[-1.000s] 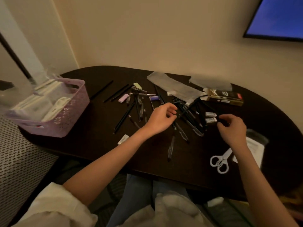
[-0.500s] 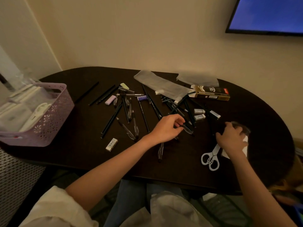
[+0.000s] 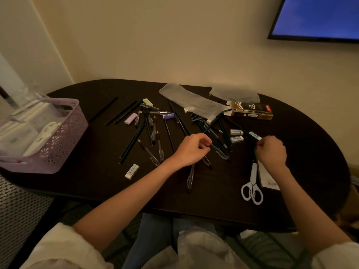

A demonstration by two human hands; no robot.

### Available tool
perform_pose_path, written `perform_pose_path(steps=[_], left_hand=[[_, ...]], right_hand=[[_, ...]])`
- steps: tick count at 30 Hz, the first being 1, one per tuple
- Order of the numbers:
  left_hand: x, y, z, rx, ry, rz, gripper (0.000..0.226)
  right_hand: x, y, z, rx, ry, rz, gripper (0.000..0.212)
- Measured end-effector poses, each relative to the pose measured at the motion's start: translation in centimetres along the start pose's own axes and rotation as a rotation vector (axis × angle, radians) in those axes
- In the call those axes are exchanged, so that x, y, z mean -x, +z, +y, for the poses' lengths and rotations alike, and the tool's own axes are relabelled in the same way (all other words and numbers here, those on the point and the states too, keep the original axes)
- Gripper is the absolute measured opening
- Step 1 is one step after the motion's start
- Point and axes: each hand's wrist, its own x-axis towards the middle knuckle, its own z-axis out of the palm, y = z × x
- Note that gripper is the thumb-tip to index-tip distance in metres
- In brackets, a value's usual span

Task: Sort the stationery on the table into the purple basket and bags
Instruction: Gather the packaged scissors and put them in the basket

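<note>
The scene is being viewed from a single head-worn camera, set above the near edge of the dark oval table (image 3: 97,183) and being aimed forward and down. The table is being taken in almost whole by the wide angle, with the wall (image 3: 174,45) behind it at the far side. The purple basket (image 3: 58,136) is being cut off at the left edge, the screen (image 3: 318,16) at the far right corner. Both forearms are being seen close, entering from the near edge. No second view is being given.
</note>
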Motion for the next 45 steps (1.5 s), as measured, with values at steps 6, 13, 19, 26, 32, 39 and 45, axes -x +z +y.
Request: perform_pose_path(steps=[6, 13, 19, 26, 32, 39, 45], left_hand=[[-0.5, 0.3, 0.7, 0.11, -0.041, -0.059, 0.032], [-0.3, 0.5, 2.3, 0.296, -0.165, -0.228, 0.059], [0.5, 1.1, 2.6, 0.384, -0.193, -0.185, 0.032], [1.4, 0.7, 1.1, 0.524, -0.412, 0.04, 0.027], [2.3, 0.3, 0.3, 0.571, -0.471, 0.077, 0.027], [2.1, -0.2, 0.6, 0.559, -0.444, 0.1, 0.027], [2.5, -2.1, -0.2, 0.528, -0.447, 0.194, 0.025]], right_hand=[[0.0, -2.8, -2.1, -0.136, -0.271, 0.03, 0.018], [0.7, -4.6, -5.7, -0.412, -0.459, 0.031, 0.013], [1.9, -4.4, -6.5, -0.635, -0.458, 0.036, 0.014], [2.7, -2.8, -3.1, -0.494, -0.144, 0.051, 0.036], [3.4, -0.9, -1.2, 0.109, 0.092, -0.333, 0.058], [3.4, -0.2, -3.0, 0.165, -0.006, -0.393, 0.052], [3.2, 0.3, -5.3, -0.039, -0.141, -0.317, 0.029]])
